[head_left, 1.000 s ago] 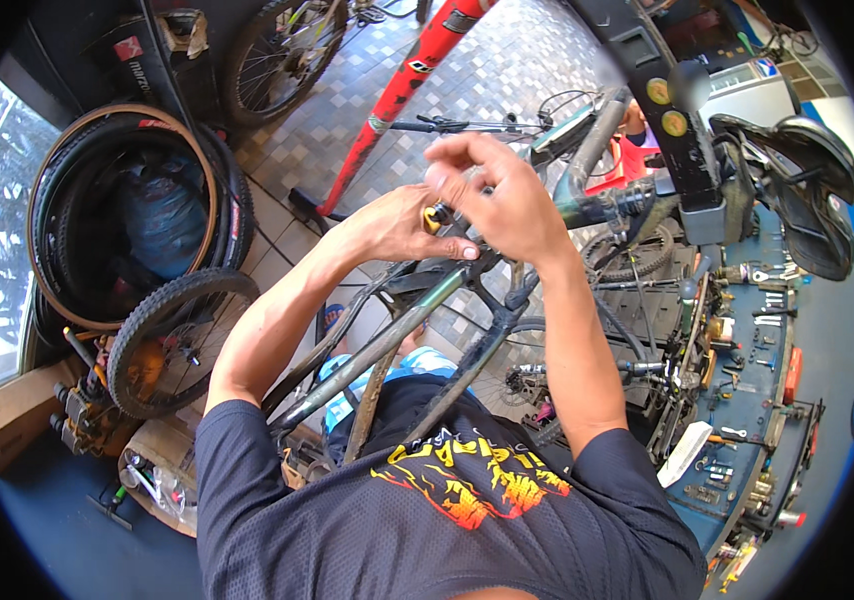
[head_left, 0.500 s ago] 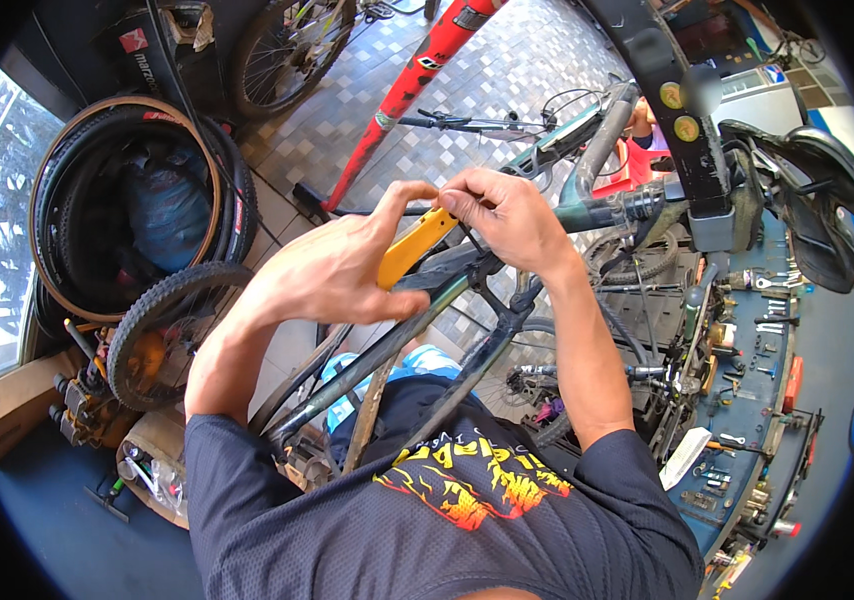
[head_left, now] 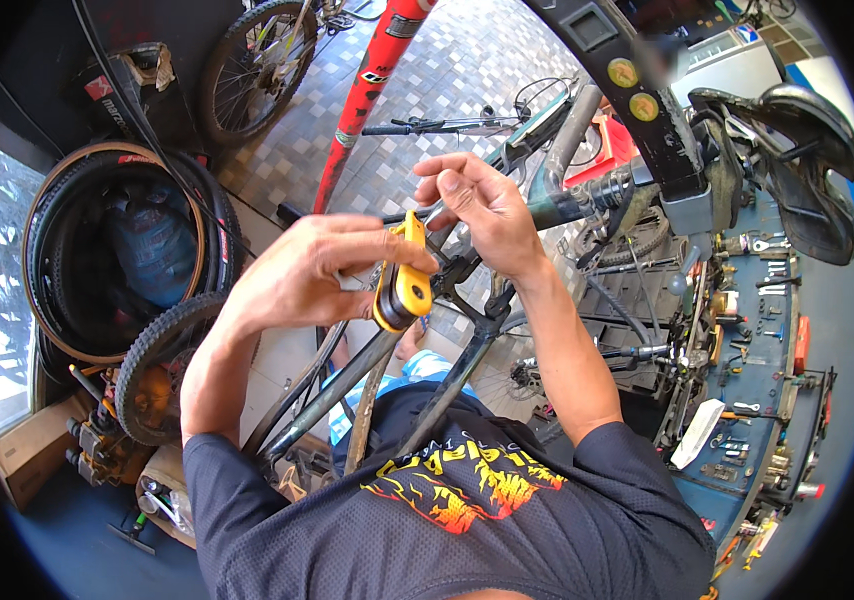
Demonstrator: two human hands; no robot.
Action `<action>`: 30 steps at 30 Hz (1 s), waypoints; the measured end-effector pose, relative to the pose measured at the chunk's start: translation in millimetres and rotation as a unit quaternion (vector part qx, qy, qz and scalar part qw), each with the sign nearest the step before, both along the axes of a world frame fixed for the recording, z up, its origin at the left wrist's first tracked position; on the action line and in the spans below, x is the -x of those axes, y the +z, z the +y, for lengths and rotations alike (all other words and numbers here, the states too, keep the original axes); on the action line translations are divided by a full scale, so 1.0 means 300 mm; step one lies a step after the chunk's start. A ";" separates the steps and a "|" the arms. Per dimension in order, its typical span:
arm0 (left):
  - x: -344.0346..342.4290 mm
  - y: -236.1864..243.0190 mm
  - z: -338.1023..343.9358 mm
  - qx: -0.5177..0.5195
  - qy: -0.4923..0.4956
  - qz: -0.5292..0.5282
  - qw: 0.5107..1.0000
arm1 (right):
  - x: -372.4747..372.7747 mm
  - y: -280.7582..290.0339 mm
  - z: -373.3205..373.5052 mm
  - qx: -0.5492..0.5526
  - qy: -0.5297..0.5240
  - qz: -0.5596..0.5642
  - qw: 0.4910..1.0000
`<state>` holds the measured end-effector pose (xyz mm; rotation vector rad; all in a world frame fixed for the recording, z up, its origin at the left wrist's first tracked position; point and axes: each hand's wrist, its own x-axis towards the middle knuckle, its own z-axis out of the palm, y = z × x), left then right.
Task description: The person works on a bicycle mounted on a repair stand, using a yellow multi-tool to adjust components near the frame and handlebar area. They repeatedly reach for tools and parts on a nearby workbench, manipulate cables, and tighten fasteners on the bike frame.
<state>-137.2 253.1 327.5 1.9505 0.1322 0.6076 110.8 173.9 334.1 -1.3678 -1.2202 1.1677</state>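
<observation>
My left hand (head_left: 312, 268) grips a yellow bike suspension rocker link (head_left: 409, 250) between thumb and fingers. A round dark pivot shows at its lower end. Just right of the link, my right hand (head_left: 482, 210) is raised with loosely bent fingers apart; I see nothing in it. Below both hands runs the dark bike frame (head_left: 342, 385), its tubes slanting up to the right. Its joint (head_left: 459, 275) lies beside the link, partly covered by it.
Stacked tires (head_left: 47, 250) and a loose wheel (head_left: 137, 395) stand at left. A red bike tube (head_left: 367, 95) rises ahead. A dark stand post (head_left: 637, 100) and a saddle (head_left: 797, 140) are at upper right. Tools line the blue bench (head_left: 747, 380) at right.
My right hand has come off the yellow link, its fingers loosening. The left hand has turned the link more upright, bringing its round pivot end into sight.
</observation>
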 end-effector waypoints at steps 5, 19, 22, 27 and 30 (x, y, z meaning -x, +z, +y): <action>-0.158 0.004 0.097 -0.060 -0.021 -0.089 0.994 | -0.002 -0.022 -0.028 -0.115 -0.060 0.084 0.988; -0.407 -0.022 0.207 0.282 0.058 0.206 0.935 | 0.215 -0.029 -0.409 -0.367 0.072 -0.340 0.863; -0.445 -0.103 0.198 0.394 0.021 0.198 0.897 | 0.241 -0.057 -0.467 -0.318 0.145 -0.370 0.861; -0.415 -0.278 0.216 0.472 -0.010 0.202 0.858 | 0.256 -0.088 -0.489 -0.299 0.125 -0.405 0.855; -0.377 -0.378 0.201 0.481 -0.002 0.177 0.859 | 0.250 -0.093 -0.496 -0.290 0.122 -0.425 0.848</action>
